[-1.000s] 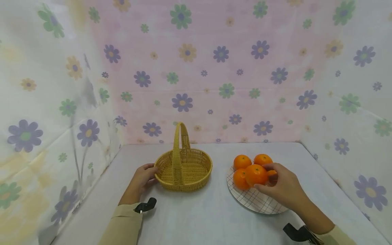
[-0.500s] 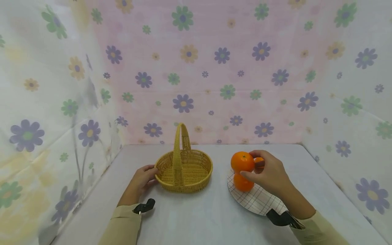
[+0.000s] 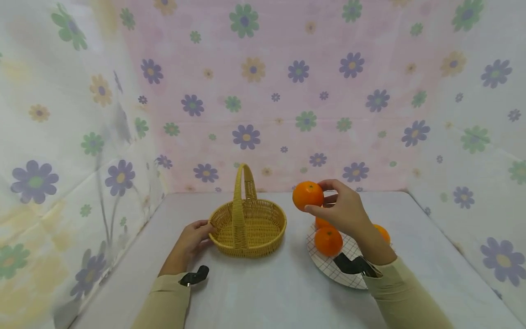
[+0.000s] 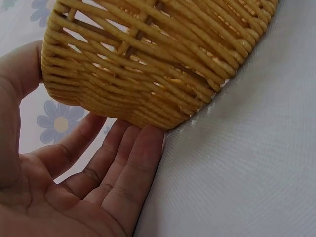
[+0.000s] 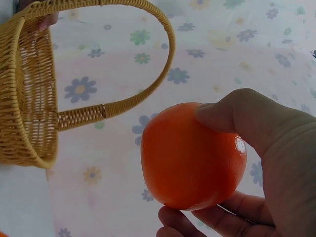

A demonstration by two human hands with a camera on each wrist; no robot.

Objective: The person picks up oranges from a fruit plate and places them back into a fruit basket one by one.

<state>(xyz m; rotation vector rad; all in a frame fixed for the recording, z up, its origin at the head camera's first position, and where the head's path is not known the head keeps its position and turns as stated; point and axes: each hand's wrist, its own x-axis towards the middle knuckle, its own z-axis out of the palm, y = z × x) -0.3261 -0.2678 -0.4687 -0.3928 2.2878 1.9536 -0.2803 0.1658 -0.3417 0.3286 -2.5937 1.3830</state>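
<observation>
Orange [image 3: 308, 196]: held in my right hand [image 3: 345, 208], thumb on one side and fingers on the other, raised clear of the desk [image 3: 263, 292] beyond the far left part of the plate. Key relation: the basket [image 3: 263, 250] lies to the left of the fruit and lower, nearer me, with a gap between the two. Fruit is squat and round, so no long axis to speak of, stalk end upward; the basket's oval runs left to right, and its handle [image 3: 237, 205] arches across the middle, splitting the mouth. Right half of that mouth faces the fruit. Left hand [image 3: 193, 237] is nearer the basket, gripping its left end, thumb over the rim, fingers against the outer wall. Contents: basket shows only woven floor in the part visible. Checked plate [image 3: 328, 269], at right, carries at least three more: a front orange [image 3: 328, 241], a second orange [image 3: 322, 223] behind it, partly covered by my hand, and a third orange [image 3: 382, 232] beyond my wrist. Hidden plate area: cannot count further.
</observation>
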